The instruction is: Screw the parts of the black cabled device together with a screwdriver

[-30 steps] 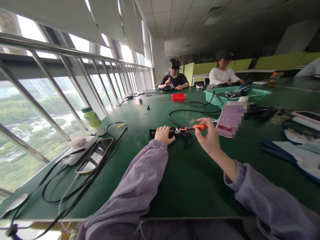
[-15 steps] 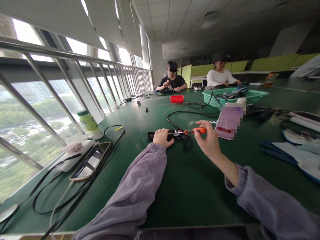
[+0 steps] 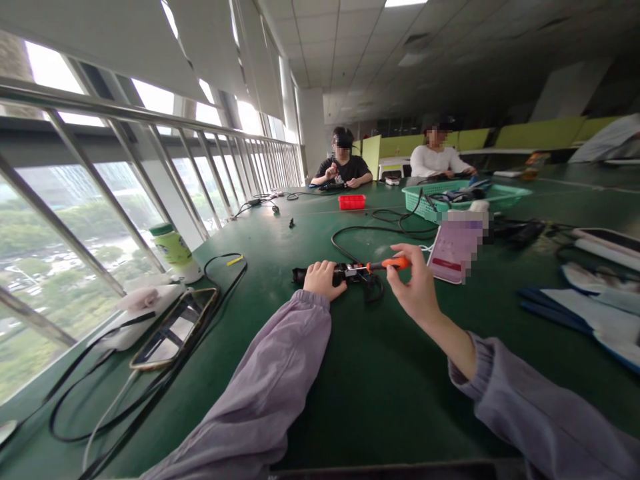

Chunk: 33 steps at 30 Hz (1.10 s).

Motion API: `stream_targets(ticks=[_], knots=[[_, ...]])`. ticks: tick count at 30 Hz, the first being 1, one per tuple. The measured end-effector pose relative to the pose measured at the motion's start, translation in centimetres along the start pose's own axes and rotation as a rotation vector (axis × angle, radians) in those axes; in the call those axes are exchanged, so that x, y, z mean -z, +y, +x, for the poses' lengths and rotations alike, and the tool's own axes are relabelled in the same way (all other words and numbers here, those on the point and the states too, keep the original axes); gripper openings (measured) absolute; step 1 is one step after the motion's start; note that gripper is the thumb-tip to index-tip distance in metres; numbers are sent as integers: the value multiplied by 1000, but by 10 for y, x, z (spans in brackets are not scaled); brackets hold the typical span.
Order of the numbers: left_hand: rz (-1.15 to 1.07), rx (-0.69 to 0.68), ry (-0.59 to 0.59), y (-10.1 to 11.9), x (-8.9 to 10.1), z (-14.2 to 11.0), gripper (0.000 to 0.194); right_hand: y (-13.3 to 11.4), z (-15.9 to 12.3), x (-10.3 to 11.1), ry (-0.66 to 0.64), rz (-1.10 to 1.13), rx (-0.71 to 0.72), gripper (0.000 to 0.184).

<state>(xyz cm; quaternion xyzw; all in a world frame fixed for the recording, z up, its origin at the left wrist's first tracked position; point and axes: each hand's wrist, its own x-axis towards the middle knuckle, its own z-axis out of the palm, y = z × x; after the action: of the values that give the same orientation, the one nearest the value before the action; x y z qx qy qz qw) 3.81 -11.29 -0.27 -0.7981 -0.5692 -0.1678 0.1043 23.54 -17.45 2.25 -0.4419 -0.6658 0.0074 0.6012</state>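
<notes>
My left hand (image 3: 321,280) is wrapped over a black, tube-shaped corded device (image 3: 299,275) that lies on the green table (image 3: 380,380). The fingers hide its middle, and its exact kind does not show. Between the thumb and fingers of my right hand (image 3: 417,283) is a screwdriver (image 3: 398,263) with an orange and black handle. Its thin shaft points left, and the tip meets or hovers over the device's right part, just beside my left hand; contact is too small to tell. A black cord (image 3: 345,229) curves away behind the device.
A propped phone (image 3: 453,257) stands beyond my right hand. Behind are a red basket (image 3: 352,202) and a green basket (image 3: 417,204) with cables. Left lie another phone (image 3: 175,330) and a green bottle (image 3: 176,253); right, gloves (image 3: 575,310). Two people sit across the table.
The camera view has shifted slightly. Both hands keep nearly the same pose, with the screwdriver still at the device; the right fingers have shifted a little around the handle.
</notes>
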Motion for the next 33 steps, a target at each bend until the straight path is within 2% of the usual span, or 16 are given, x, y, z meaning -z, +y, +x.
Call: stream_targets(ticks=[6, 13, 24, 30, 33], knots=[[0, 9, 19, 0, -2, 1, 43, 0, 1, 1, -99, -27, -44, 15], [2, 15, 0, 1, 0, 2, 44, 3, 0, 0, -24, -10, 8, 28], [4, 22, -9, 2, 0, 2, 43, 2, 1, 2, -105, -29, -43, 21], [8, 18, 4, 0, -3, 3, 41, 1, 1, 1, -21, 4, 6, 31], [8, 24, -2, 1, -2, 3, 41, 1, 1, 2, -23, 6, 14, 30]])
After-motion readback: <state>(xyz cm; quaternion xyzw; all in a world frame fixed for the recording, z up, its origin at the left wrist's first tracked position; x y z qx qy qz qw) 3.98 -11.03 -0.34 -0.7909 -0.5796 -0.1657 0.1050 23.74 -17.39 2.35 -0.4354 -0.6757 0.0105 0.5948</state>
